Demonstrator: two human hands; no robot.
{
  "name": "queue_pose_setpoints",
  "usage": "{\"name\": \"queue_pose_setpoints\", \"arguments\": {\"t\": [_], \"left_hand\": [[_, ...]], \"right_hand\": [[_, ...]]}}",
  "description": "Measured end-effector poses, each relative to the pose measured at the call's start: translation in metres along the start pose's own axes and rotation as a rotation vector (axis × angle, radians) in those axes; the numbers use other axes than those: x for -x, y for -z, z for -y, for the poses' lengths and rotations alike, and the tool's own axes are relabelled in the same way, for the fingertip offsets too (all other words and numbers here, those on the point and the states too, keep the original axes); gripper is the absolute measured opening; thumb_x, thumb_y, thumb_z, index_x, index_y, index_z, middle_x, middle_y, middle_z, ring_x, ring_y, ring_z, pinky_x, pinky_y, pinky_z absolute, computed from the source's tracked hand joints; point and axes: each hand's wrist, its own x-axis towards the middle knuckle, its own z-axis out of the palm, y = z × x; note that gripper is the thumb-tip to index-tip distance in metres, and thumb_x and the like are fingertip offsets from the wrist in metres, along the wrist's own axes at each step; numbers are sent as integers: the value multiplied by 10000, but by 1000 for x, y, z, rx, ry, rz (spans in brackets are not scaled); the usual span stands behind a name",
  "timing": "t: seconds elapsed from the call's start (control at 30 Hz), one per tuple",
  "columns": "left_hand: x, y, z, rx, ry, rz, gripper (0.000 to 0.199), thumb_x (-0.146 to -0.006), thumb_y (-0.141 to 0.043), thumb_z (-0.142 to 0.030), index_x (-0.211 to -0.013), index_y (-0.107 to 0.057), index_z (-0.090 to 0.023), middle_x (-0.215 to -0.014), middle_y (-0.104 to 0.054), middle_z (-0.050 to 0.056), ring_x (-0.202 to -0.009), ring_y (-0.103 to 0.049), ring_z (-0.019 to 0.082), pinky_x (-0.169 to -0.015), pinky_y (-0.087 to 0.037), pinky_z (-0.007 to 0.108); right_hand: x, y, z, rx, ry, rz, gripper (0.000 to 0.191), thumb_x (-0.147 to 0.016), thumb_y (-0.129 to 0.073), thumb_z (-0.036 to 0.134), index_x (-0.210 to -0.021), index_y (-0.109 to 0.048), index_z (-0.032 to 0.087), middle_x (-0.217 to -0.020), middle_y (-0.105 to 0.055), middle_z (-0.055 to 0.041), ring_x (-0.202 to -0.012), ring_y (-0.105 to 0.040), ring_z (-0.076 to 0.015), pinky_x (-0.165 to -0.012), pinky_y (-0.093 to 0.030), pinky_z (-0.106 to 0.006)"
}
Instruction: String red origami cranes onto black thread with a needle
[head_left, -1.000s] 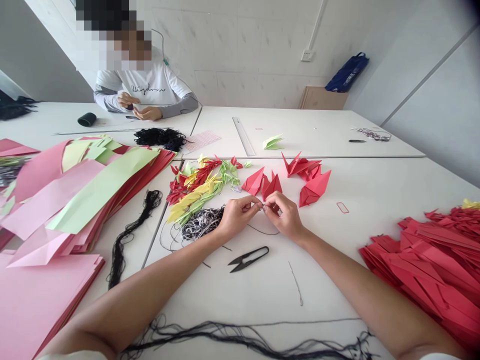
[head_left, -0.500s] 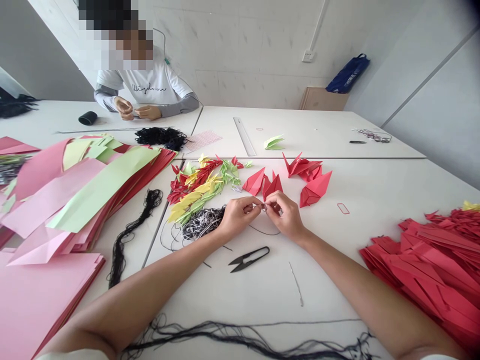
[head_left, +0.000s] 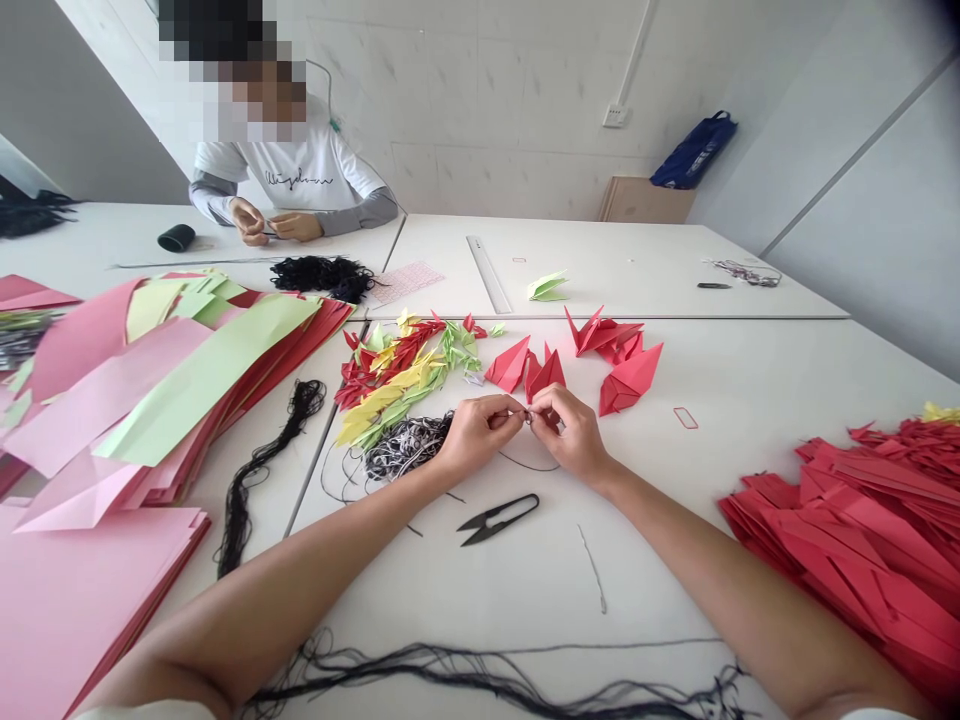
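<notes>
Black thread [head_left: 529, 462] runs up between the hands — left hand [head_left: 476, 435] and right hand [head_left: 571, 436] both pinching it — above black thread snips [head_left: 499, 519] on the white table [head_left: 675, 570].

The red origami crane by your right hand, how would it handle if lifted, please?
The red origami crane is probably very light, being folded paper. Its slender points would likely bend if pinched. On the smooth white table it would probably slide when pushed.

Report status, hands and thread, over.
Left hand and right hand pinching dark thread together at fingertips. Black thread snips below, untouched. Red paper cranes just ahead, apart from hands.
</notes>
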Motion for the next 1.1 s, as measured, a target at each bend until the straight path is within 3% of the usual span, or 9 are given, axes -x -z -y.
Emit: {"name": "queue_pose_setpoints", "arguments": {"t": [0.1,0.17,0.3,0.37,0.67,0.77,0.9,1.0,1.1], "left_hand": [[2,1,-1,-29,39,-1,187,-846,-588,-235,-804,-758,-171,-499,-282,-76,-526,-262,84,-554,-273,221],[2,0,0,-39,50,-5,188,-848,-592,-242,-807,-763,-176,-492,-286,-78,-518,-242,83,-545,-261,224],[0,-1,3,4,-47,-25,176,-840,-589,-203,-799,-758,-175,-683,-621,-4,-614,-477,102,-623,-384,219],[-2,-2,4,50,-79,-23,177,-840,-582,-190,-794,-752,-173,-799,-688,26,-676,-541,115,-644,-413,216],[1,-1,2,-47,38,2,179,-849,-597,-223,-819,-768,-176,-493,-302,-79,-522,-271,84,-561,-288,226],[1,-1,3,-72,22,-17,170,-844,-608,-219,-819,-773,-186,-522,-412,-61,-538,-334,88,-577,-317,228],[0,-2,6,36,-110,-40,158,-844,-611,-197,-821,-766,-175,-819,-671,28,-739,-563,119,-693,-430,218],[-1,-3,5,73,-74,-22,164,-848,-597,-205,-817,-752,-161,-824,-665,26,-627,-498,89,-588,-392,204],[0,-2,2,24,-15,8,177,-842,-568,-180,-797,-737,-152,-605,-529,-36,-549,-370,76,-570,-341,207]], "right_hand": [[0,0,0,-3,3,0,117,-931,-519,136,-867,-526,235,-831,-598,-19,-656,-541,-121,-541,-478,-246],[0,0,0,-2,3,-2,117,-932,-516,139,-866,-525,236,-831,-599,-19,-659,-543,-123,-541,-478,-247],[0,0,1,5,6,-5,114,-924,-520,135,-867,-528,233,-830,-599,-18,-660,-543,-123,-542,-479,-248],[0,0,0,10,6,-4,115,-921,-519,133,-867,-528,234,-830,-599,-19,-655,-538,-124,-543,-478,-251],[0,0,1,14,8,0,134,-911,-511,110,-867,-519,236,-820,-590,-14,-658,-539,-124,-546,-471,-245],[0,1,1,15,6,2,129,-910,-516,115,-868,-522,236,-825,-590,-14,-656,-535,-124,-548,-470,-247],[0,1,0,20,1,-3,128,-908,-521,110,-869,-522,232,-838,-590,-16,-647,-523,-118,-546,-464,-246],[0,1,0,18,7,-2,127,-910,-520,112,-870,-517,232,-837,-591,-16,-655,-531,-117,-550,-469,-243],[0,0,0,14,10,7,129,-908,-516,110,-868,-517,232,-827,-590,-13,-659,-536,-117,-552,-471,-239]]}}
